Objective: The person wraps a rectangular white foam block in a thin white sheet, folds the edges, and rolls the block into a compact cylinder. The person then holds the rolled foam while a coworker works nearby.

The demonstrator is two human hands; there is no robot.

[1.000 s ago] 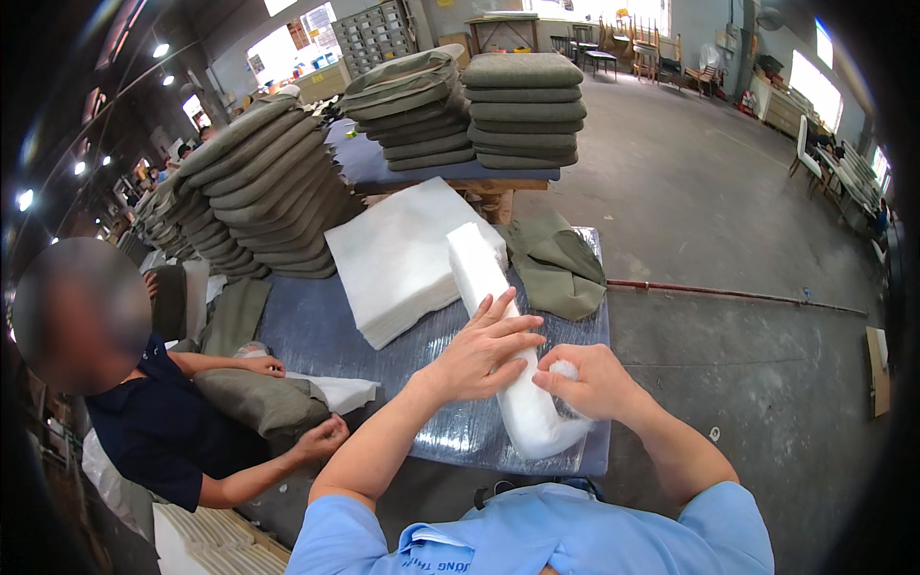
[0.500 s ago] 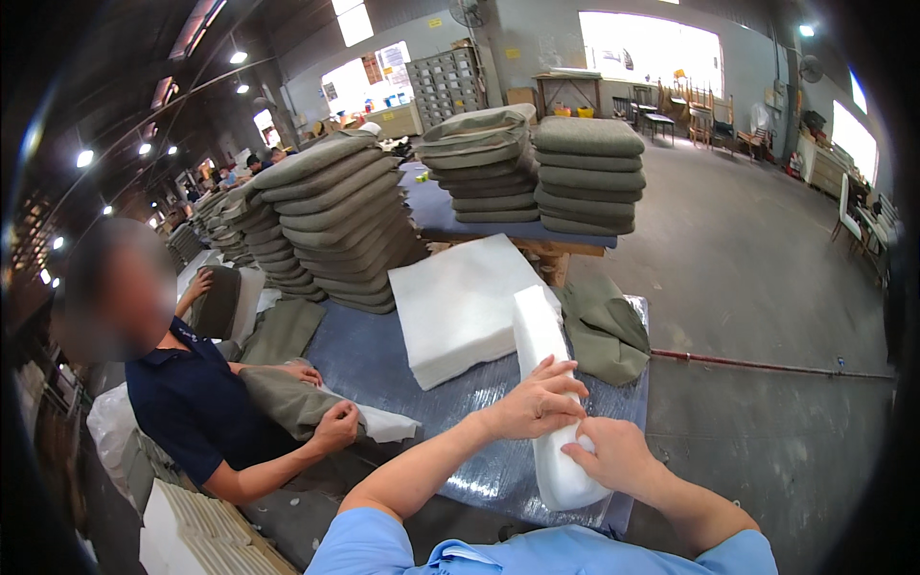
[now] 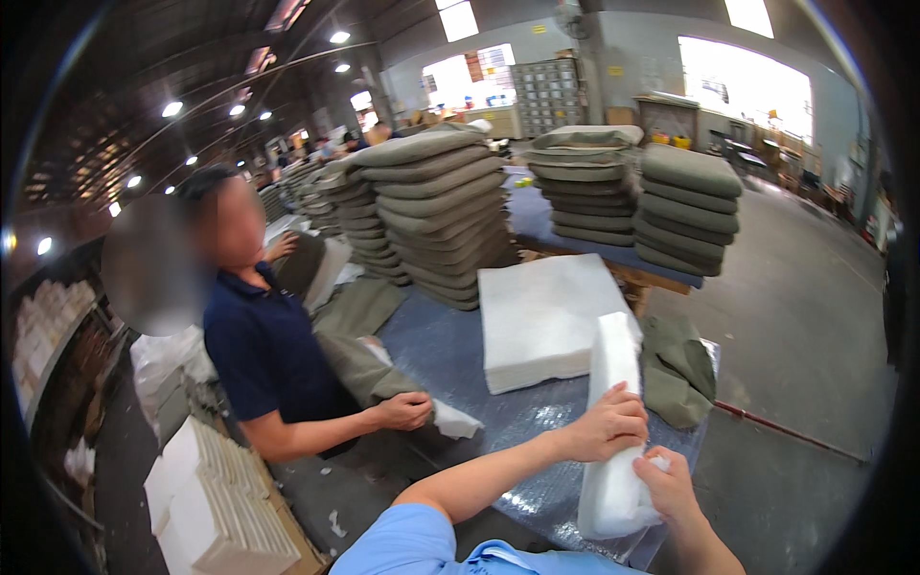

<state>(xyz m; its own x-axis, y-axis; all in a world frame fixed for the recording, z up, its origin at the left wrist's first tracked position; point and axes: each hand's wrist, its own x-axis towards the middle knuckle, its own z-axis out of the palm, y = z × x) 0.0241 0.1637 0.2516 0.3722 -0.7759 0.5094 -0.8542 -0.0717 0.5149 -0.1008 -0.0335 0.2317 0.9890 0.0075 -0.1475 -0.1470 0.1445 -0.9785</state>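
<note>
A long white padded cushion [image 3: 609, 494], which looks wrapped in fluffy batting, stands on its narrow side at the near right of the table. My left hand [image 3: 611, 425] is closed over its upper edge from the left, fingers curled across the top. My right hand [image 3: 668, 486] pinches the batting on the right side, thumb upward, just nearer than the left hand. Beyond the cushion lies a stack of white batting sheets [image 3: 546, 321]. A crumpled olive-green fabric cover [image 3: 678, 374] rests to the right of the cushion.
The table [image 3: 431, 335] has a shiny blue covering. Tall piles of olive-green cushions [image 3: 441, 206] stand behind. At the left, a co-worker [image 3: 273, 355] in a dark shirt holds green fabric over white padding. Stacked white sheets [image 3: 225, 517] sit at lower left; a red pipe [image 3: 786, 426] crosses the floor.
My view has swung left, so the scene sits farther right in the picture. Both hands stay on the cushion. The co-worker's far hand no longer shows on the green fabric.
</note>
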